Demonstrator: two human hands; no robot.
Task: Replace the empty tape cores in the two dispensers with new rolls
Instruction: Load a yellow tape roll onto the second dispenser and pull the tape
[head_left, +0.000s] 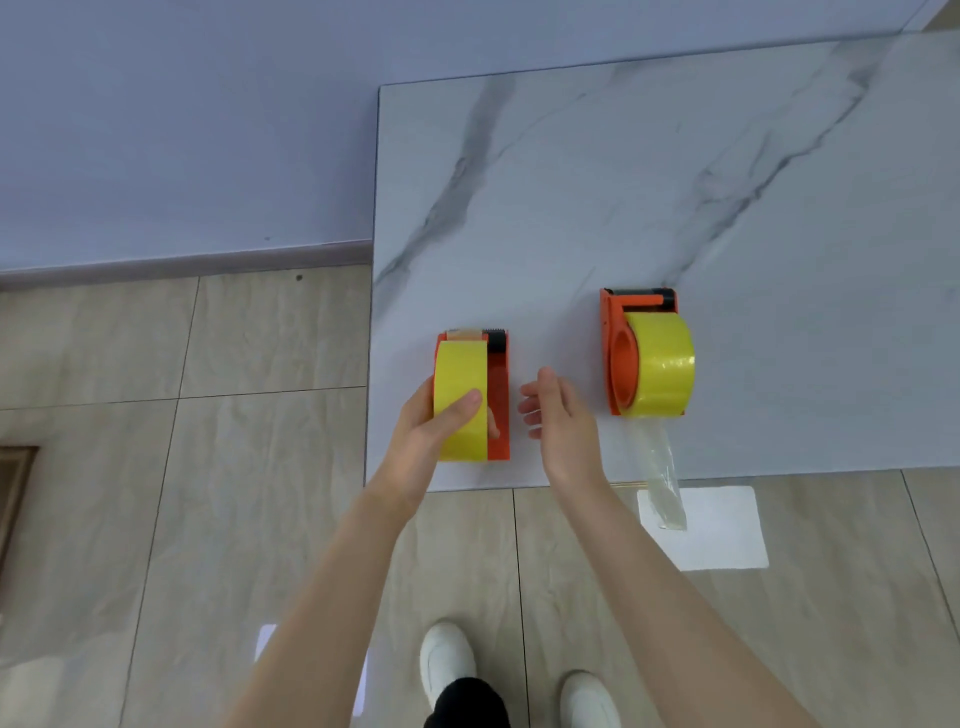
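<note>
Gripping the yellow roll (460, 400) in its orange dispenser (497, 410), left hand (436, 421) seems to be seating it, right hand (558, 415) open and empty beside; threading tape comes next.

A white marble-patterned table top (675, 171) with grey veins stands against a pale lilac wall (182, 119) over beige floor tiles (260, 467), where two white shoes (447, 660) show below its near edge and a white sheet (722, 530) lies just beside it.
</note>
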